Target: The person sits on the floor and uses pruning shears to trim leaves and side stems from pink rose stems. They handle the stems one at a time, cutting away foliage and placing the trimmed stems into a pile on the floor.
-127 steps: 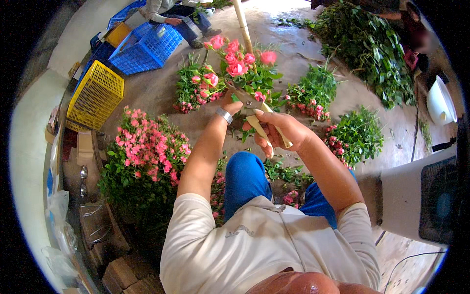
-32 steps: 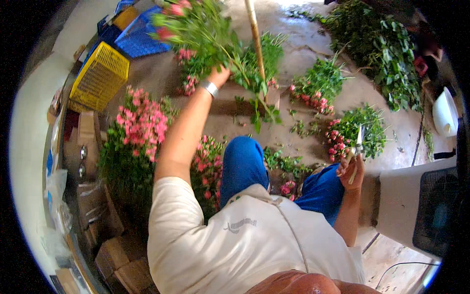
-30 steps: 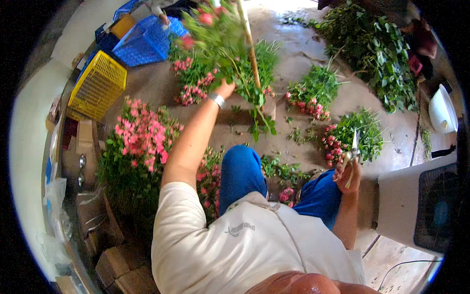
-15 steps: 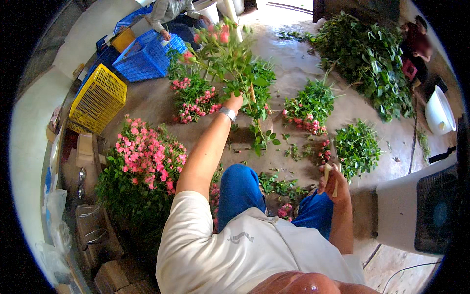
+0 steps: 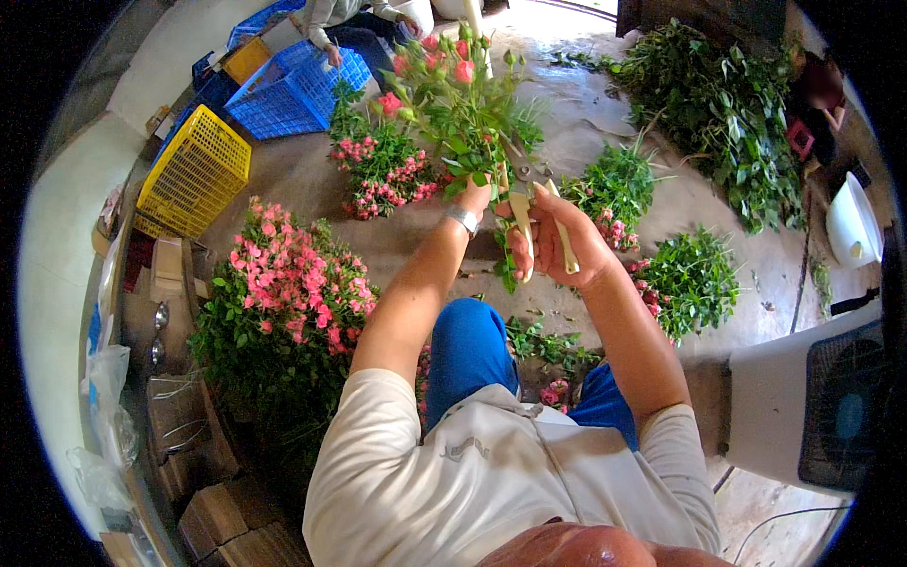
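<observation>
My left hand (image 5: pixel 478 197), with a watch at the wrist, is closed round a bunch of pink spray roses (image 5: pixel 463 109), held up with blooms and buds at the top and leafy stems. In my right hand (image 5: pixel 578 238) are pruning shears (image 5: pixel 521 219) with cream handles spread apart. Their blades point up and left into the leaves just right of my left hand. Whether a stem lies between the blades, I cannot tell. A big heap of pink roses (image 5: pixel 293 283) stands left of my arms, and smaller rose bundles (image 5: pixel 397 180) lie beyond them.
Rose bundles (image 5: pixel 694 283) and cut leaves (image 5: pixel 557 345) lie on the floor. A yellow crate (image 5: pixel 194 170) and blue crate (image 5: pixel 298 90) stand at left, near a seated person (image 5: pixel 354 24). Greenery (image 5: pixel 709 123), another person (image 5: pixel 820 104) and a white tub (image 5: pixel 850 222) are far right; a fan unit (image 5: pixel 803 397) is nearer.
My right hand has swung up and forward from near my knee, bringing the shears to the rose stems. My left hand keeps its hold on the roses, slightly shifted to the right.
</observation>
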Demonstrator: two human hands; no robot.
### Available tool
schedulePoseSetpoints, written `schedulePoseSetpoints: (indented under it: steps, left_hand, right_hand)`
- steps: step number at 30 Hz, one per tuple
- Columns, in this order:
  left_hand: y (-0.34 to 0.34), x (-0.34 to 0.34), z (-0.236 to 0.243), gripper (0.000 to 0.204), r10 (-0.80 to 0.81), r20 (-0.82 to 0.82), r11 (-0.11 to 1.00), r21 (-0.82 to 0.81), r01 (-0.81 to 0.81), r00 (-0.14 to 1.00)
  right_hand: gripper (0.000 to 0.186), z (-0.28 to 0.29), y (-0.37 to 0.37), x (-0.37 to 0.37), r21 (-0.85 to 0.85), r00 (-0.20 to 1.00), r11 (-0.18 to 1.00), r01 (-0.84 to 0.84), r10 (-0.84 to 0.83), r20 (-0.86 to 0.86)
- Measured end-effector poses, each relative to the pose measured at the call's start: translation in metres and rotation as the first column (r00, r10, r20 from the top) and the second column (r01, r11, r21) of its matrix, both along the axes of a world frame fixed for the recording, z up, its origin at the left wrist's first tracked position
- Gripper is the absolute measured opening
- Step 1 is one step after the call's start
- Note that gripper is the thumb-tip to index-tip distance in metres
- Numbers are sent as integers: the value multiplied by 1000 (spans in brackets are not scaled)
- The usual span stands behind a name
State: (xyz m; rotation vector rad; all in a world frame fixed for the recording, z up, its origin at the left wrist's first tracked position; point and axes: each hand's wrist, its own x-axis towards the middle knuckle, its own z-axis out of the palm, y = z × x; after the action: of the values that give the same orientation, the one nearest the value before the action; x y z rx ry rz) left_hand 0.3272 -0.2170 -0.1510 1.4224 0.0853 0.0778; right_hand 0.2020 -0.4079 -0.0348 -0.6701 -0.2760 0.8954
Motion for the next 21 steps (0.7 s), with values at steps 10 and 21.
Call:
schedulePoseSetpoints:
  steps: [10, 21]
  left_hand:
    - [11, 33, -57, 24, -58, 29, 994, 95, 55, 998]
    - [14, 56, -102, 24, -185, 69, 980, 92, 179, 980]
  right_hand:
    - [49, -9, -6, -7, 18, 998, 998, 66, -66, -24]
    - [55, 35, -36, -22, 169, 990, 975, -142, 139, 25]
